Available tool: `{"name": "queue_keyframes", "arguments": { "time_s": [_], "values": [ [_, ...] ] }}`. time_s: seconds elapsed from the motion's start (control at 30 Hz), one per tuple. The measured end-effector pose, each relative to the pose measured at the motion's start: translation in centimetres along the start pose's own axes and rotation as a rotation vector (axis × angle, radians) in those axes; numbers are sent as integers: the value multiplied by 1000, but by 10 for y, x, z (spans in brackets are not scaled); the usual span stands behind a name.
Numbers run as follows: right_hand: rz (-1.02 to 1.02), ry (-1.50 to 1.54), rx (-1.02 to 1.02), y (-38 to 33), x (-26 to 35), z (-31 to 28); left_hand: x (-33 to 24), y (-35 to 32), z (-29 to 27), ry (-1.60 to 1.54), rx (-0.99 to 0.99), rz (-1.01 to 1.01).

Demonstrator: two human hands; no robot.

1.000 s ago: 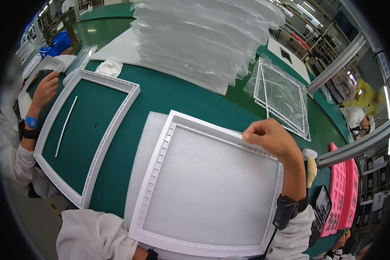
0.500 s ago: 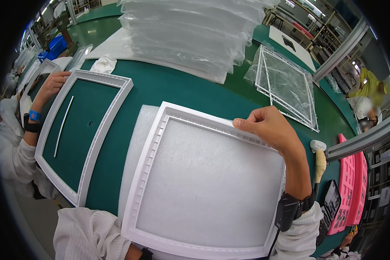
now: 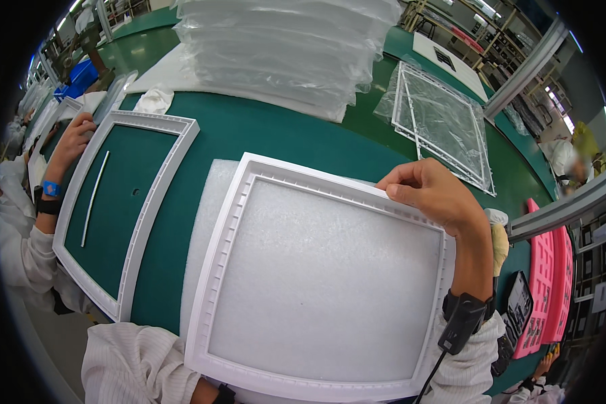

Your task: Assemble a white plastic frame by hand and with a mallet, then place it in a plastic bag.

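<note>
A white rectangular plastic frame (image 3: 217, 269) stands in front of me over a white foam sheet (image 3: 198, 202). My right hand (image 3: 434, 192) grips the frame's far rim towards its right corner, thumb on the near side and fingers curled over the edge. A black wristband with a small box and cable sits on my right wrist. From the lower edge comes my left sleeve (image 3: 135, 363), with a bit of wrist and a black band beside the frame's near left corner; the left hand itself is out of sight.
At left, a co-worker's hand (image 3: 77, 138) holds a similar frame (image 3: 151, 195) around a thin white strip (image 3: 95, 198) on the green table (image 3: 249, 128). Farther back are a stack of plastic-wrapped sheets (image 3: 276, 60) and a bagged frame (image 3: 441, 121). Pink trays (image 3: 549, 289) stand at right.
My right hand has slid slightly right along the frame's far rim. In the picture, the frame and surroundings have shifted a little left.
</note>
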State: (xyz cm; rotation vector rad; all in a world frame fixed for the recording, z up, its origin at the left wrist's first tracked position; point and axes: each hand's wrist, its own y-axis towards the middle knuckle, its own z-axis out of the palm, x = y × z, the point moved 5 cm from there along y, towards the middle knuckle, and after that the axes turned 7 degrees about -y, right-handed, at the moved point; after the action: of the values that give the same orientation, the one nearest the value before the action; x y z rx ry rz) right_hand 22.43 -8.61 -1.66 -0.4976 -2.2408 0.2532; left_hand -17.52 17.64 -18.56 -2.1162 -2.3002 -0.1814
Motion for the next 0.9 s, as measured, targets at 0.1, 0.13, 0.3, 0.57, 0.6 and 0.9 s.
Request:
{"name": "queue_keyframes", "arguments": {
  "time_s": [0.1,0.13,0.3,0.57,0.6,0.9],
  "values": [
    [-64,-13,4,0,2,0,12,-4,-10,11,-2,-3],
    [-61,-10,0,-1,3,0,14,-5,-12,13,-3,-2],
    [6,-27,-24,-2,-5,-4,30,-8,-30,34,-4,-1],
    [-14,-66,-102,-2,-2,1,61,-24,-50,59,-5,-35],
    [-1,-88,-125,-1,-1,1,65,-27,-52,62,-3,-41],
    [43,-104,-159,0,5,2,91,-70,-66,70,36,-114]
  ]
}}
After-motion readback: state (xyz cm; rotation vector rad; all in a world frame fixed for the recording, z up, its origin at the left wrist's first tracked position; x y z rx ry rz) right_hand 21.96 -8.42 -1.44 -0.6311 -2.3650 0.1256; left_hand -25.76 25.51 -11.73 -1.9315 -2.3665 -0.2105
